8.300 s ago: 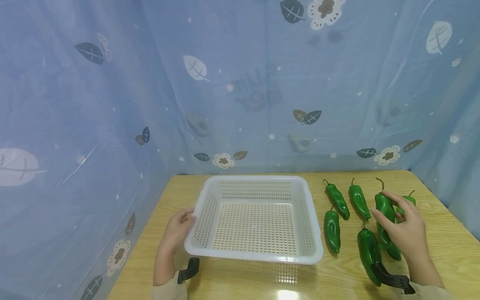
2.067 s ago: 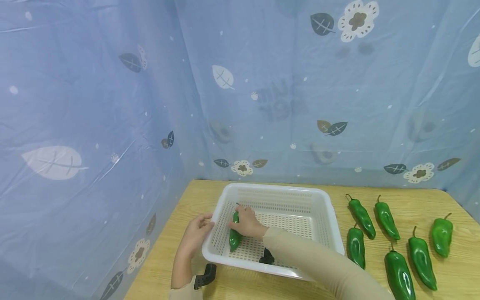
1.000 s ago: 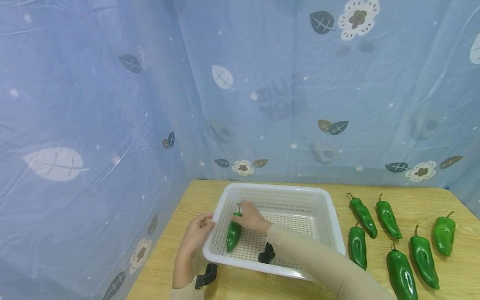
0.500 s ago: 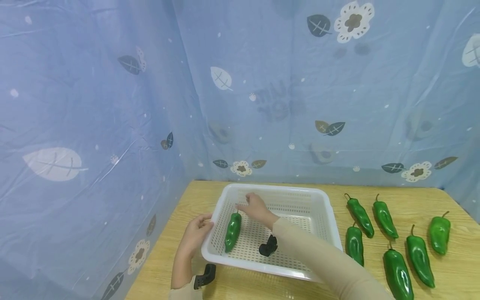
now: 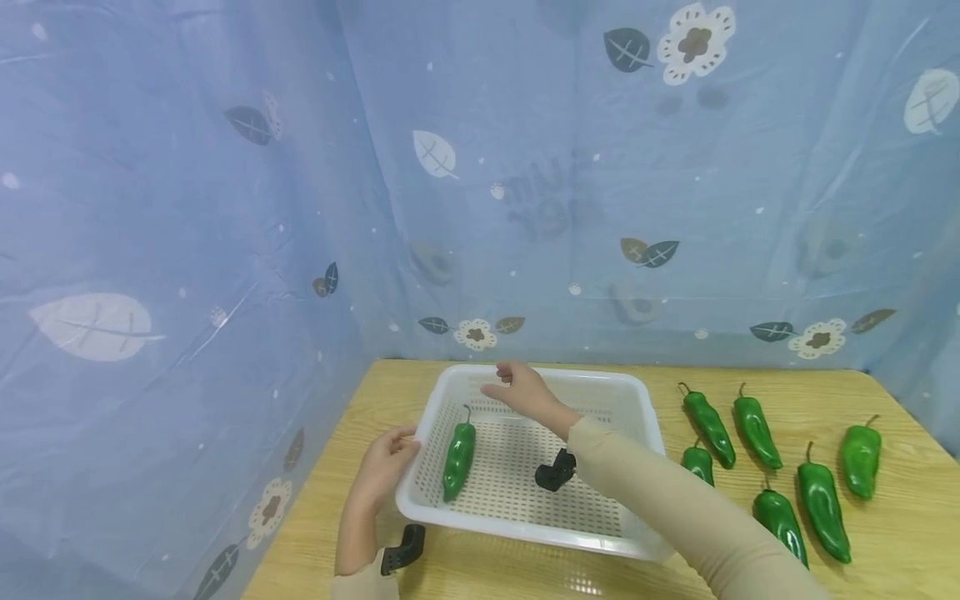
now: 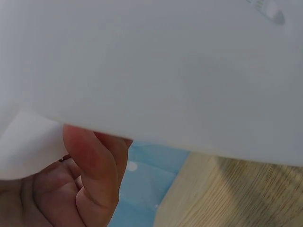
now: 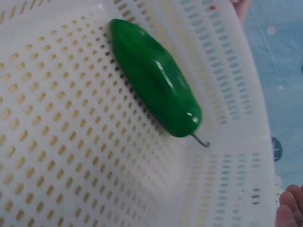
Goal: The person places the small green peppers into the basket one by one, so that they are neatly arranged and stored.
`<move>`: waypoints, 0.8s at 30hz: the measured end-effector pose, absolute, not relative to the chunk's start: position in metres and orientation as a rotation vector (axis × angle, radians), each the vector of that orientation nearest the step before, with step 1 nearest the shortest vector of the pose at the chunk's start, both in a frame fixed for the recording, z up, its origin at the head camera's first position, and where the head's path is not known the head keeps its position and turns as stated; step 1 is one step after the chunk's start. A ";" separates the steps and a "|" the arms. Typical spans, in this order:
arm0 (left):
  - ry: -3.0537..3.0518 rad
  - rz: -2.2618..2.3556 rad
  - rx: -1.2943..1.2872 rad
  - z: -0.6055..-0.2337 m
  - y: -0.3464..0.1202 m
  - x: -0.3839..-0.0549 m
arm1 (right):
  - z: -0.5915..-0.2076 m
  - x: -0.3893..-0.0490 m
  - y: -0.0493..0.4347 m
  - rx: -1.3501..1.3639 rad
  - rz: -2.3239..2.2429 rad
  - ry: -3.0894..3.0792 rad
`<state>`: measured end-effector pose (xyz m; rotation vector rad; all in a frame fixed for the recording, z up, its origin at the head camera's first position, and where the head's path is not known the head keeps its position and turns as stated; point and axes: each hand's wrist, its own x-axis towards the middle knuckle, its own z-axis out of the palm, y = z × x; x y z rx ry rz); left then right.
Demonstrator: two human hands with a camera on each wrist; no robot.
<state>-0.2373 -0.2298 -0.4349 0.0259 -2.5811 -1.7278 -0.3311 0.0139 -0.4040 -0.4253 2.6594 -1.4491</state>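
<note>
A white perforated plastic basket (image 5: 525, 532) sits on the wooden table. Its left rim is held by my left hand (image 5: 378, 471); in the left wrist view the fingers (image 6: 92, 158) curl up against the basket's white edge (image 6: 189, 118). One green pepper (image 5: 459, 461) lies inside along the left wall, stem toward the back; the right wrist view also shows this pepper (image 7: 154, 78). Over the basket's back part is my right hand (image 5: 528, 393), fingers loosely bent, holding nothing and apart from the pepper.
Several more green peppers (image 5: 822, 508) lie on the table to the right of the basket. A blue patterned curtain (image 5: 555, 183) hangs behind and to the left of the table. Black camera mounts (image 5: 557, 471) sit at both wrists.
The right hand brought one green pepper from the right side into the basket and let go of it. It has since risen toward the back rim. The left hand stays at the left rim.
</note>
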 end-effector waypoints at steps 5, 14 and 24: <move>-2.582 -1.733 0.037 -0.435 -0.233 -0.238 | -0.394 -0.330 0.028 -0.453 -1.481 2.639; -2.573 -1.755 0.038 -0.436 -0.235 -0.242 | -0.370 -0.327 0.061 -0.495 -1.547 2.577; -2.591 -1.740 0.034 -0.436 -0.232 -0.247 | -0.355 -0.326 0.120 -0.495 -1.646 2.629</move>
